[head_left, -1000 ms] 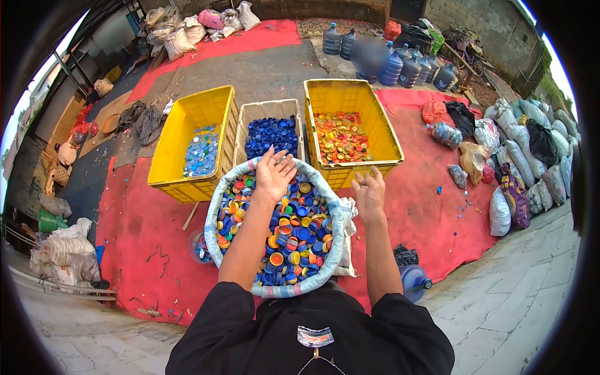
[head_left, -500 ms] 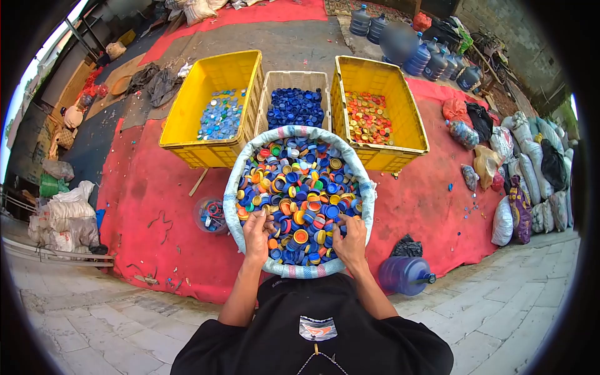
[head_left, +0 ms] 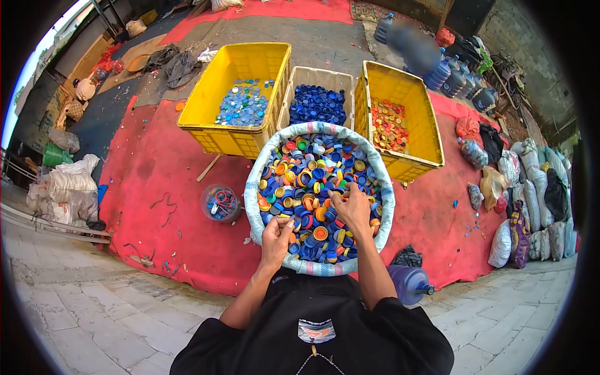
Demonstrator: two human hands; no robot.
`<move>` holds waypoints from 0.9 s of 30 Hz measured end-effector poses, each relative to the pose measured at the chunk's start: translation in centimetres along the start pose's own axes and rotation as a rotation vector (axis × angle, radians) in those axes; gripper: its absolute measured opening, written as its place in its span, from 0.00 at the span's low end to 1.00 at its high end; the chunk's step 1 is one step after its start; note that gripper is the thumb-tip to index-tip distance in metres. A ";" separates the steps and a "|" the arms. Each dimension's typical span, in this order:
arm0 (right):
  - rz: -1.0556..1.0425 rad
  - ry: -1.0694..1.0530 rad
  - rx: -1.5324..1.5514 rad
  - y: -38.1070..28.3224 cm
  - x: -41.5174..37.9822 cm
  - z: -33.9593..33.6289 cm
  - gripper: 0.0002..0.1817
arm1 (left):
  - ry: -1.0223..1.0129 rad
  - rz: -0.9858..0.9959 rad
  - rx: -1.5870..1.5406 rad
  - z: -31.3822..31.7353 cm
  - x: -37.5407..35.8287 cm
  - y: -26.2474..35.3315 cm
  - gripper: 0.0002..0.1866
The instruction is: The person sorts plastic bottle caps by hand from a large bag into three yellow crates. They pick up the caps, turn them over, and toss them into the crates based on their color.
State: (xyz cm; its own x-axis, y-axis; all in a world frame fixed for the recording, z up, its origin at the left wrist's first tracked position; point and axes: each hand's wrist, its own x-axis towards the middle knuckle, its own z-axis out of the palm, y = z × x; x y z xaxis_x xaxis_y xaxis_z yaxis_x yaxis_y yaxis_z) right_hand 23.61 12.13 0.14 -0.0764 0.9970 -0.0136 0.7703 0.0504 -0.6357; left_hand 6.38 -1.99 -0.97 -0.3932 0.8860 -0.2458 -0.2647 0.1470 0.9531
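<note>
A round basket point(head_left: 255, 219) with a pale blue cloth-wrapped rim stands right in front of me, heaped with mixed bottle caps point(head_left: 320, 233) in blue, orange, yellow, green and white. My left hand point(head_left: 275, 240) is over the lower left of the heap, thumb and fingers pressed together; whatever they pinch is too small to make out. Over the right part of the caps is my right hand point(head_left: 354, 209), its fingers bent down and apart, the tips at the caps. No cap shows clearly held in it.
Behind the basket are a yellow crate point(head_left: 215, 137) with light blue caps, a whitish crate point(head_left: 319, 74) with dark blue caps, and a yellow crate point(head_left: 431, 125) with orange and red caps. A clear tub point(head_left: 220, 203) stands left, a water jug point(head_left: 409, 284) right, filled sacks point(head_left: 537, 169) farther right.
The view has shifted, so basket and crates sit farther right. My right hand has moved forward and inward over the caps; my left hand has drawn back toward the near rim.
</note>
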 end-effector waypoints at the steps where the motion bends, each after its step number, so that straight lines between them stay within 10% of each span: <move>1: 0.008 -0.021 -0.031 -0.3 0.0 -0.1 0.26 | 0.006 0.011 0.030 -0.1 0.0 -0.1 0.07; 11: 0.076 -0.023 0.279 0.8 0.5 -0.3 0.26 | 0.012 0.136 0.345 0.8 1.4 -0.2 0.11; 22: 0.442 -0.222 1.869 4.9 -4.3 -3.7 0.17 | -0.064 0.581 0.971 2.6 5.9 -1.2 0.25; 27: 0.602 -0.249 1.971 6.0 -7.6 -3.5 0.17 | -0.070 0.528 1.043 3.3 6.0 -1.5 0.28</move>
State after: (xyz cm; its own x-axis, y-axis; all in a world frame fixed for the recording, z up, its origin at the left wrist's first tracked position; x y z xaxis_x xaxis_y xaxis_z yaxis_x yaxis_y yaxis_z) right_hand 31.00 5.04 -0.89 -0.3253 0.8253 -0.4616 -0.8175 -0.4908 -0.3014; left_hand 7.28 4.58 -3.33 -0.1801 0.9624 0.2032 0.7805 0.0141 0.6250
